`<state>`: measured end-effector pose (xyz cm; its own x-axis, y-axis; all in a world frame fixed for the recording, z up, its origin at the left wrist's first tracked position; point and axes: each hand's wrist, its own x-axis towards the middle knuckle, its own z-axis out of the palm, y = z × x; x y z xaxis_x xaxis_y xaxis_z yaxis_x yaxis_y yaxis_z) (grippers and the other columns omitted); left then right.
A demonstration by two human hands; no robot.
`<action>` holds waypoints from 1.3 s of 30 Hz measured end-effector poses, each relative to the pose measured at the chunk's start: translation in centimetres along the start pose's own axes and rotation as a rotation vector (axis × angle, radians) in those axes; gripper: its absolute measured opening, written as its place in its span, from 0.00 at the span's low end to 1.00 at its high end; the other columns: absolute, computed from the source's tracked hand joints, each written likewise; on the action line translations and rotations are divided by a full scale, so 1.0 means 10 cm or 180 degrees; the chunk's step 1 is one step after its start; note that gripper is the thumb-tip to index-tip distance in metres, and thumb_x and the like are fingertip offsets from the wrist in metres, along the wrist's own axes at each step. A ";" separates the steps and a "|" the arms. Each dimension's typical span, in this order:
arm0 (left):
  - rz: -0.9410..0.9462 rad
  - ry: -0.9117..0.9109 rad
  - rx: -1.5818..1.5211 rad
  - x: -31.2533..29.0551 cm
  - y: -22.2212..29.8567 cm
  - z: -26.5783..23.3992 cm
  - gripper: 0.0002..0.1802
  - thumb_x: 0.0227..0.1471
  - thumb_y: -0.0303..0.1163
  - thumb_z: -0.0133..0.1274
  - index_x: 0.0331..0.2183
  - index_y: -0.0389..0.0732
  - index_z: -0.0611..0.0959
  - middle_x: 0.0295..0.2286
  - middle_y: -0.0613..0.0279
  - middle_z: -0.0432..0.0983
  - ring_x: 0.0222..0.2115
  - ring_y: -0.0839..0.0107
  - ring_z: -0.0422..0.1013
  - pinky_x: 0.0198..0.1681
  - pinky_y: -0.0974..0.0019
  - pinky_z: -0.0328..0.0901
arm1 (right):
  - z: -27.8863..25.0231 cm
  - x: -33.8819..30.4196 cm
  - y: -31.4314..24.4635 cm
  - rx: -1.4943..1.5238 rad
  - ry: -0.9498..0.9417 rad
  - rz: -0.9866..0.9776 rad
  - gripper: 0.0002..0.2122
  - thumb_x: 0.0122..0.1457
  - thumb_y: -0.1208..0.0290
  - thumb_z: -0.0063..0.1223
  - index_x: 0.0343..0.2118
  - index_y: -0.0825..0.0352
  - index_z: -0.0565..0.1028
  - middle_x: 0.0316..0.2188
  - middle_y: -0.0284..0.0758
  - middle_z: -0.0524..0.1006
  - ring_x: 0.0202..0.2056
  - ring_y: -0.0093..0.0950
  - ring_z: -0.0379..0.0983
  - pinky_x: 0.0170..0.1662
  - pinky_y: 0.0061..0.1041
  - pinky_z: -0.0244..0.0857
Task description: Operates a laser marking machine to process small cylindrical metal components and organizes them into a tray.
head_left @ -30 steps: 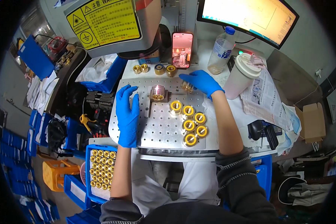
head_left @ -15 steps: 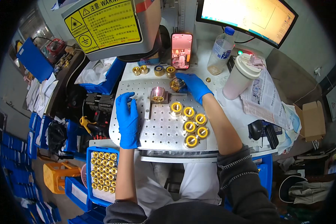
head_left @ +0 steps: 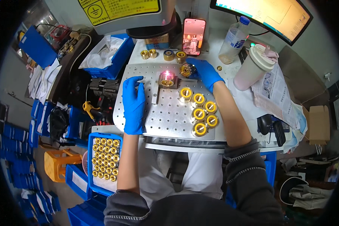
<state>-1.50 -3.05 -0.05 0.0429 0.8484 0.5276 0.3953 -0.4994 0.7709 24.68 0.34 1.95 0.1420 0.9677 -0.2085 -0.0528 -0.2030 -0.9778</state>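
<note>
My right hand (head_left: 207,72), in a blue glove, closes its fingers on a brass fitting (head_left: 186,70) at the plate's far edge. Just left of that, a round metal fitting (head_left: 167,79) sits in a small fixture, with a bright pink glow on its top. My left hand (head_left: 133,105), also gloved in blue, hovers over or rests on the left part of the perforated metal plate (head_left: 165,120); its fingers are apart and hold nothing. Several brass fittings with yellow ring faces (head_left: 199,114) stand grouped at the plate's right side.
Overhead hangs a grey machine head (head_left: 139,19). Behind the plate stand a lit phone (head_left: 193,37) and a few more fittings (head_left: 168,55). A bottle (head_left: 233,41) and white cup (head_left: 254,67) are at right. A blue tray of brass fittings (head_left: 106,158) lies lower left.
The whole view has shifted, so the bench sits higher and slightly further right in the picture. A bright pink spot now shows on the fitting in the fixture. Both hands keep much the same pose.
</note>
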 end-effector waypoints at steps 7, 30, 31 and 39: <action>0.0087 -0.0039 0.0145 -0.01 -0.02 0.00 0.13 0.54 0.22 0.47 0.42 0.39 0.77 0.35 0.56 0.68 0.35 0.68 0.68 0.40 0.67 0.64 | 0.00 0.04 0.04 -0.0021 -0.0121 -0.0081 0.16 0.59 0.56 0.51 0.37 0.65 0.79 0.28 0.30 0.78 0.27 0.18 0.72 0.33 0.19 0.67; 0.1110 -0.0963 0.0792 0.31 0.07 0.10 0.34 0.45 0.48 0.61 0.51 0.41 0.74 0.46 0.48 0.70 0.48 0.52 0.65 0.52 0.55 0.59 | 0.00 -0.08 -0.16 -0.0329 -0.0376 -0.0529 0.18 0.63 0.71 0.46 0.56 0.65 0.68 0.47 0.31 0.73 0.43 0.22 0.70 0.48 0.20 0.65; 0.1106 -0.0960 0.0809 0.35 0.05 0.12 0.34 0.45 0.48 0.61 0.51 0.41 0.74 0.46 0.48 0.70 0.48 0.52 0.65 0.52 0.55 0.59 | 0.02 -0.08 -0.17 -0.0479 -0.0320 -0.0433 0.18 0.63 0.72 0.45 0.56 0.65 0.68 0.47 0.31 0.73 0.43 0.22 0.70 0.48 0.20 0.64; 0.0410 -0.0607 0.0017 0.36 0.03 0.21 0.23 0.43 0.41 0.64 0.40 0.42 0.78 0.41 0.54 0.68 0.44 0.56 0.63 0.49 0.58 0.59 | 0.07 0.09 0.02 0.0176 -0.0603 -0.0320 0.15 0.60 0.58 0.51 0.44 0.62 0.76 0.36 0.27 0.76 0.36 0.17 0.69 0.41 0.17 0.63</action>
<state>0.72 0.22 1.28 0.2659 0.7958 0.5441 0.3801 -0.6052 0.6995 24.05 1.27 1.57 -0.0387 0.9945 -0.0971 -0.1026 -0.1006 -0.9896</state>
